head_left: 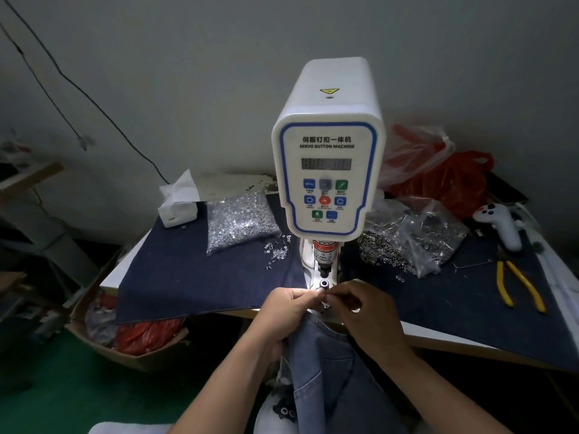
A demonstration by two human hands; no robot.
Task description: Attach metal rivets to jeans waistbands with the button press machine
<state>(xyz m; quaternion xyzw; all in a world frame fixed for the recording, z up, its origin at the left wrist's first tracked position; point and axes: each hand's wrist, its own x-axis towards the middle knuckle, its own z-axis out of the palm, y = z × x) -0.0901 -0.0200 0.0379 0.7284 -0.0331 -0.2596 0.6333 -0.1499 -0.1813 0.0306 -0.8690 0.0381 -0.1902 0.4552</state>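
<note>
Denim-draped table (200, 277) — boxy white press (328, 170), crinkled rivet bags (239, 222)

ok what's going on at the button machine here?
A person is at the white button machine with jeans pulled up toward its lower die. Both hands meet just below the die: the left hand and right hand pinch something small at the waistband edge; it's too small to tell what. Nothing sits under the punch yet. Bags of metal parts lie on the denim-covered table, and yellow pliers lie on the right.
</note>
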